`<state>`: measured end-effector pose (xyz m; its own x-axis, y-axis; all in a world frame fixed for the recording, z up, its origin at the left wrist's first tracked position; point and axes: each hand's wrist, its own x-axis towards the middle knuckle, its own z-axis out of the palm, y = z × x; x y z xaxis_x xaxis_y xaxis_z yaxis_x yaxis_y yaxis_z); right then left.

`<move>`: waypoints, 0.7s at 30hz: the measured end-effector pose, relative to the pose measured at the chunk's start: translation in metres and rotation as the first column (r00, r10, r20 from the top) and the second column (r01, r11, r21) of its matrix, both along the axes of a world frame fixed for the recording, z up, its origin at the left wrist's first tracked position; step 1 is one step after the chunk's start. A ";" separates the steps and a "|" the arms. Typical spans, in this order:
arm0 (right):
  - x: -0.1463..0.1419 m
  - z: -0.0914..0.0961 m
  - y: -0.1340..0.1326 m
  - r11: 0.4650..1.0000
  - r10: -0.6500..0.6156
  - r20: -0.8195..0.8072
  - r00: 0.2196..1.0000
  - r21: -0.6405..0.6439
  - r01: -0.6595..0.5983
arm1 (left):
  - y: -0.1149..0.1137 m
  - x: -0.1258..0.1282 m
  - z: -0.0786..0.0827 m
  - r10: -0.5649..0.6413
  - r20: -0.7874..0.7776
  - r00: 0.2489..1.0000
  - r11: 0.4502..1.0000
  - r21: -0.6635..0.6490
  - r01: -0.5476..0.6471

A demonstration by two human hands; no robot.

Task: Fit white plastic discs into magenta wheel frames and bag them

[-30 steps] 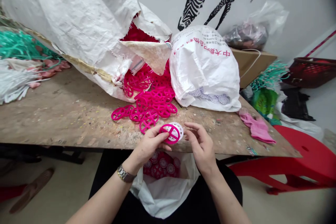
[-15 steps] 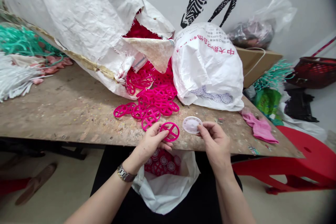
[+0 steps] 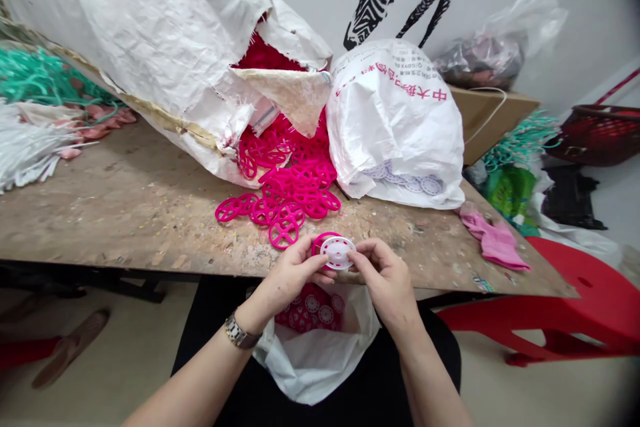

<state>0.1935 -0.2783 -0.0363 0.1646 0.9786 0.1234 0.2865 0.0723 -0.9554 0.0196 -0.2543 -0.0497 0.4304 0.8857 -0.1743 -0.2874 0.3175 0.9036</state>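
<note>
In the head view, the left hand [image 3: 290,277] and the right hand [image 3: 387,280] meet just over the near edge of the wooden table [image 3: 125,213]. Its top is rough and scratched.

The left fingers pinch a round pink wheel [image 3: 319,243]. The right fingers pinch a flat white disc [image 3: 338,251] with tiny holes. The disc lies right on top of the wheel, so only a pink rim shows.

At 12 o'clock from the hands is a pile of pink wheels [image 3: 293,190], shiny plastic with spokes. They spill from a big crinkly woven sack [image 3: 150,47] at 10 o'clock. At 1 o'clock sits a smooth white plastic bag [image 3: 400,113] with red writing. At 6 o'clock, a soft open lap bag [image 3: 320,353] holds pink and white rounds. A pink cloth [image 3: 493,243] lies at 3 o'clock.
</note>
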 end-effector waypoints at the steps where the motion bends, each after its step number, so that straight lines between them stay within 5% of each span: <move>1: -0.001 0.000 -0.001 1.000 0.014 0.016 1.000 -0.004 -0.014 | -0.001 0.000 0.000 -0.007 -0.011 1.000 1.000 0.013 0.008; 9: -0.002 -0.003 -0.001 0.995 -0.041 0.221 0.974 0.101 0.019 | -0.004 0.000 -0.002 -0.017 -0.091 0.996 0.995 0.093 0.025; 12: -0.003 -0.003 0.000 0.993 -0.052 0.161 0.986 0.112 0.034 | -0.005 0.000 -0.003 -0.015 -0.082 0.996 0.993 0.119 0.025; 17: -0.006 0.000 -0.004 0.994 0.108 0.003 0.994 0.024 -0.108 | -0.007 0.000 0.001 -0.057 -0.107 0.993 0.981 0.179 0.075; 21: -0.010 0.001 -0.007 0.996 0.088 -0.043 0.995 0.027 -0.087 | -0.009 -0.002 0.007 -0.033 -0.187 0.982 0.955 0.285 0.086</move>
